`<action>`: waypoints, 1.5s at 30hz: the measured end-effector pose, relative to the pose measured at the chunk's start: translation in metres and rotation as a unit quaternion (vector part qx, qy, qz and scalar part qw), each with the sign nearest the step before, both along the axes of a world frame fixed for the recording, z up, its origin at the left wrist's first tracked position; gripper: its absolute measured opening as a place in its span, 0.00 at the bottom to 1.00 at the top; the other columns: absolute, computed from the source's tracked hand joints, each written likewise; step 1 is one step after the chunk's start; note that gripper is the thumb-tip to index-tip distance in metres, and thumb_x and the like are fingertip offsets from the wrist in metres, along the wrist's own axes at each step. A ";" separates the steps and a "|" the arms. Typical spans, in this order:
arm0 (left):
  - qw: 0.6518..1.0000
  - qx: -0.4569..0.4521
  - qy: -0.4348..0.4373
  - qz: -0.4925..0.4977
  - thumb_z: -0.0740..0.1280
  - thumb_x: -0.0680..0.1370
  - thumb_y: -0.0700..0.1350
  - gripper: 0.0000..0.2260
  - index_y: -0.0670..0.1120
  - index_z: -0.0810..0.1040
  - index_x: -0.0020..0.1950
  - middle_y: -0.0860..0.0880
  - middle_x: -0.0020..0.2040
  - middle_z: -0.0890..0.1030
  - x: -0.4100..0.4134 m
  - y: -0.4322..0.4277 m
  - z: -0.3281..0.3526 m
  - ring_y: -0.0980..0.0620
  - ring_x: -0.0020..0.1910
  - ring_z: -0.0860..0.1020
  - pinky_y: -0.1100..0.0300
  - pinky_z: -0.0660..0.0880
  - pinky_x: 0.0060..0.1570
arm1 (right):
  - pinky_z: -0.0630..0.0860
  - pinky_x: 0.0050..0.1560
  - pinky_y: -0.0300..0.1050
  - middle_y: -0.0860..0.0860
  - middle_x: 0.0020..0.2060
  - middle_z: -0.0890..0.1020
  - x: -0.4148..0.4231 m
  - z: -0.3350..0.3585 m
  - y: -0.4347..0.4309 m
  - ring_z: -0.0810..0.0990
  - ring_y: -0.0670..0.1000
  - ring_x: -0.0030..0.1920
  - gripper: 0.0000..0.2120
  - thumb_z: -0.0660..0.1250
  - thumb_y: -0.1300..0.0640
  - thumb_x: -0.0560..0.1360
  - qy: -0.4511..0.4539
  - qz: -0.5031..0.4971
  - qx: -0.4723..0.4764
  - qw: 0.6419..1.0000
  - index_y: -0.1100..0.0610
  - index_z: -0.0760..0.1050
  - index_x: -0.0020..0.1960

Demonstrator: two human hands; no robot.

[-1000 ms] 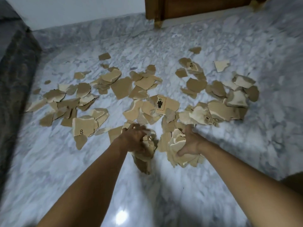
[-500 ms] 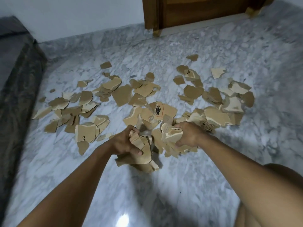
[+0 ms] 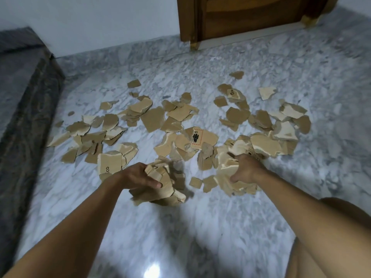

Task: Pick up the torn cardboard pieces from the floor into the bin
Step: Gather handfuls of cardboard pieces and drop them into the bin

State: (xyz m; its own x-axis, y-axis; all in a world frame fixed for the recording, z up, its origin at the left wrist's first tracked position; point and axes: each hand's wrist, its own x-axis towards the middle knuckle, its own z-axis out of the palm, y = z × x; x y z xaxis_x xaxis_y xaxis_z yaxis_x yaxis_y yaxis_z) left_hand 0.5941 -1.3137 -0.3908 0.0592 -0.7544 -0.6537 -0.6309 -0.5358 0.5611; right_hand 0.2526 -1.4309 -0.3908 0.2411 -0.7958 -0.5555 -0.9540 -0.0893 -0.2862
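Note:
Many torn brown cardboard pieces [image 3: 152, 119] lie scattered over the grey-white marble floor [image 3: 200, 227]. My left hand [image 3: 138, 177] grips a thick bunch of cardboard pieces [image 3: 166, 189] just above the floor. My right hand [image 3: 246, 169] grips a second bunch of pale torn pieces [image 3: 226, 173] at the near edge of the pile. Two small scraps [image 3: 202, 182] lie on the floor between the bunches. One piece with a red border and black print [image 3: 197, 138] sits in the middle of the heap. No bin is in view.
A dark stone ledge [image 3: 22, 121] runs along the left side. A wooden door and frame [image 3: 247, 17] stand at the back by the white wall. My bare knee [image 3: 329, 253] shows at the bottom right.
The two bunches, pressed close together half a second ago, have come apart, with my hands moving sideways from each other. Two small scraps now lie between them.

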 end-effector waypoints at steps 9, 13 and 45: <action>0.994 -0.030 -0.103 -0.010 0.80 0.61 0.60 0.24 0.56 0.80 0.54 0.55 0.48 0.83 0.001 0.024 -0.027 0.53 0.49 0.79 0.59 0.74 0.47 | 0.76 0.57 0.51 0.53 0.63 0.78 0.033 -0.036 0.070 0.78 0.58 0.62 0.33 0.73 0.54 0.71 0.068 0.084 -0.097 0.989 0.51 0.63 0.73; 0.990 -0.009 -0.132 -0.050 0.79 0.58 0.63 0.29 0.54 0.81 0.55 0.54 0.49 0.83 -0.001 0.023 -0.037 0.52 0.50 0.80 0.60 0.74 0.48 | 0.76 0.51 0.45 0.51 0.60 0.80 0.035 -0.038 0.064 0.81 0.56 0.59 0.33 0.77 0.50 0.66 0.085 0.118 -0.057 0.988 0.49 0.70 0.68; 0.971 0.043 -0.211 -0.108 0.78 0.65 0.56 0.19 0.53 0.76 0.49 0.51 0.46 0.81 0.029 0.023 -0.037 0.50 0.48 0.79 0.57 0.77 0.49 | 0.73 0.65 0.46 0.47 0.61 0.68 0.051 -0.073 0.038 0.67 0.52 0.70 0.47 0.81 0.49 0.61 -0.026 0.169 0.055 0.984 0.49 0.64 0.76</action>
